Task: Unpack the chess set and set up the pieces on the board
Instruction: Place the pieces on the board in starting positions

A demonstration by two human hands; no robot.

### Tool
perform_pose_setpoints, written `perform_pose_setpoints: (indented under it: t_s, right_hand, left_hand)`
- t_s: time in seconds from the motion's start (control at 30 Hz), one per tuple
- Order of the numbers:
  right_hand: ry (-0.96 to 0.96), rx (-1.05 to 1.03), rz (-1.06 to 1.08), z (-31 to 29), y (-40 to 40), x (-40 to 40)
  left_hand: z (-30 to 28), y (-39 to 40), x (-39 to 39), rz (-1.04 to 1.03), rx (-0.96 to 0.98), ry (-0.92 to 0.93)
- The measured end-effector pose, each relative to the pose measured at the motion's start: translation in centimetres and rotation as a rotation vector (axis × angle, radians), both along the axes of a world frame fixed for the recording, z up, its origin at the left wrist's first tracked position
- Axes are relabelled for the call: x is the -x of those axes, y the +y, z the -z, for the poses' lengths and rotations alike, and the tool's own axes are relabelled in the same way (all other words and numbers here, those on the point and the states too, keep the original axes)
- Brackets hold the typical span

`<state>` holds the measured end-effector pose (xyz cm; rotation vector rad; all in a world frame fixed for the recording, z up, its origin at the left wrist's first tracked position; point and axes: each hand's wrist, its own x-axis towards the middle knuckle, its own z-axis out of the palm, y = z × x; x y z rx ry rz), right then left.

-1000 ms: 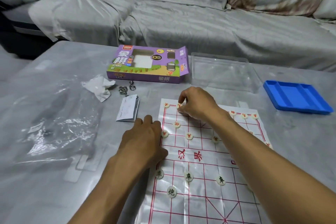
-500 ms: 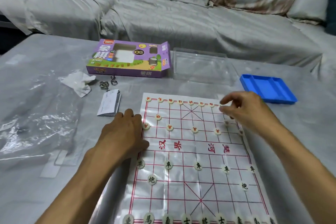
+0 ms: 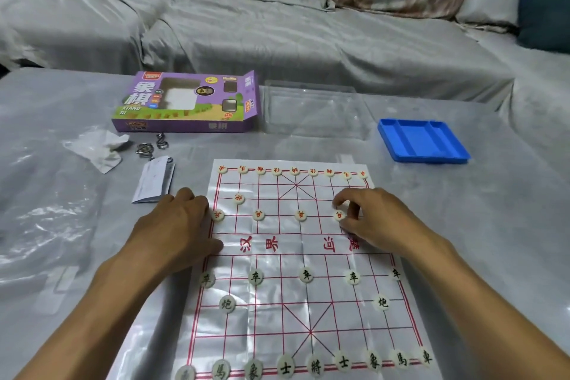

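A thin white chess board sheet [image 3: 308, 311] with a red grid lies on the table in front of me. Round cream pieces with red characters line its far rows and pieces with black characters its near rows. My left hand [image 3: 175, 228] rests flat on the sheet's left edge, beside a red piece [image 3: 218, 214]. My right hand [image 3: 370, 219] hovers over the right side of the far half, thumb and forefinger pinching a red-marked piece [image 3: 339, 215] on the soldier row.
A purple chess box [image 3: 188, 105] lies open at the back, a clear plastic tray [image 3: 314, 108] to its right, then a blue tray [image 3: 422, 140]. Crumpled paper [image 3: 98, 146], metal rings [image 3: 148, 146] and a folded leaflet [image 3: 154, 179] sit left of the board. A sofa stands behind.
My right hand moved from the far left corner across the back row to the right, then came down to the soldier row. The left hand stayed on the sheet's edge. The view shifted.
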<state>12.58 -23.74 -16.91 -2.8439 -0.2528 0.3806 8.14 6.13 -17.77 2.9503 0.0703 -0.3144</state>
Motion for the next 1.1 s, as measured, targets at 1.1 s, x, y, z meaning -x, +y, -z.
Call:
perform_pose_setpoints:
  t_s: [1.1]
  right_hand:
    - [0.036,-0.030,-0.041,0.6,-0.2,-1.0]
  left_hand:
    - [0.5,1.1,-0.3,0.002,0.051,0.020]
